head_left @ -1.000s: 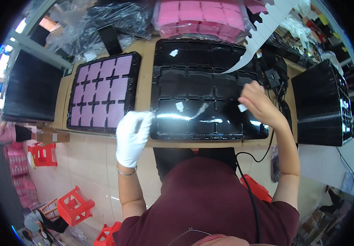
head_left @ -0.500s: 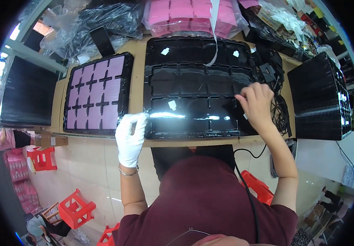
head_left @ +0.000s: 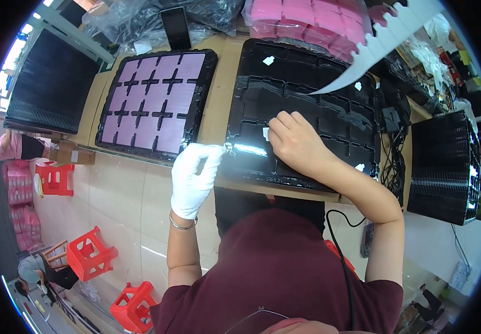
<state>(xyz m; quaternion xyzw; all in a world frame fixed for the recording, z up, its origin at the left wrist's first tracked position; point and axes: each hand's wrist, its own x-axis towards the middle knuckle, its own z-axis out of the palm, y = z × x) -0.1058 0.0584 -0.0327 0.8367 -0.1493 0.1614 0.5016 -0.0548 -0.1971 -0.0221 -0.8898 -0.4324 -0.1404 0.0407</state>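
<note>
A black molded plastic tray (head_left: 307, 108) with shallow compartments lies on the table before me. Over its near middle, my bare right hand (head_left: 293, 136) has its fingers curled together at a small white label (head_left: 266, 133), partly covering it. My left hand (head_left: 197, 175), in a white glove, makes a pinch at the tray's near left edge. What sits between its fingertips is too small to make out. Other small white labels lie on the tray, one at the far left (head_left: 268, 60), one at the far right (head_left: 358, 86).
Left of it stands a black tray with pink-purple sheets (head_left: 154, 103). Stacks of black trays (head_left: 51, 80) (head_left: 443, 167) flank the table. Behind are pink bagged packs (head_left: 307, 19) and a dark phone-like slab (head_left: 175, 29). A white serrated strip (head_left: 388, 44) hangs in front; black cables (head_left: 393, 161) lie right.
My right hand has moved left across the tray, from its right side to the near-middle label. The whole view has shifted, and the white strip looks larger. My left hand stays near the tray's edge.
</note>
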